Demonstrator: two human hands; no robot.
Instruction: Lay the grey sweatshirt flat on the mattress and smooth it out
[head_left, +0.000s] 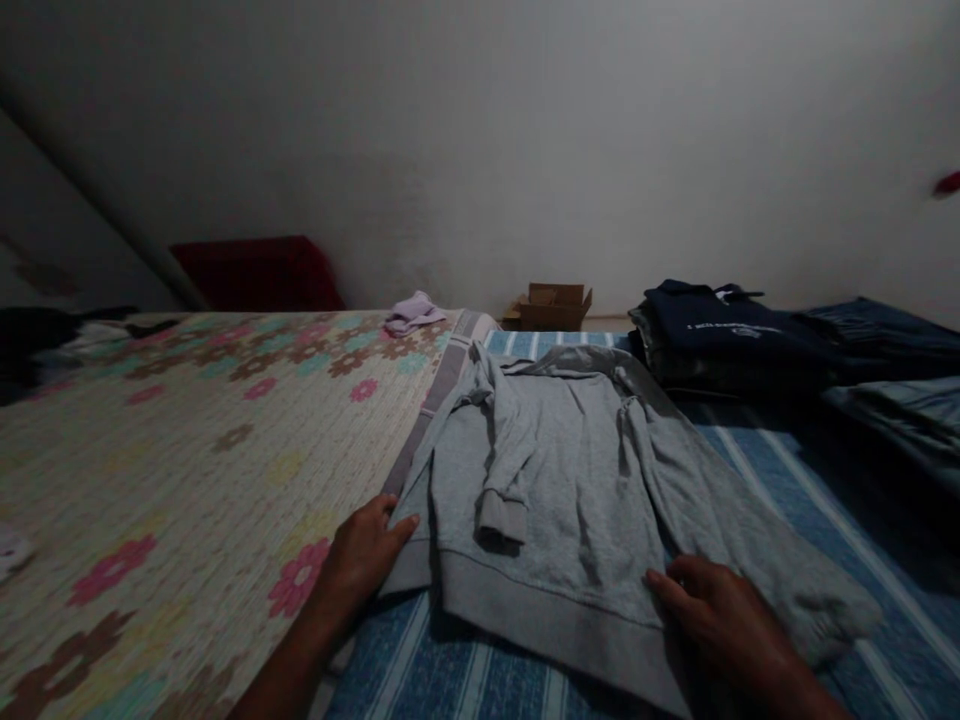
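Left hand (364,555) laid flat, fingers loose, on the grey sweatshirt (570,470) hem corner; right hand (720,610) spread open, palm down, on its lower right; nothing gripped.

Dim, grainy room light; corners fall into shadow; wide-angle bending at edges; foreground slightly soft.

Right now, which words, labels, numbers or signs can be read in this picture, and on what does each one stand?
Nothing can be read here.
Navy top on the folded stack: one line of white print, too small and blurred to read.
Grey sweatshirt: no text shows.
Box: no text shows.
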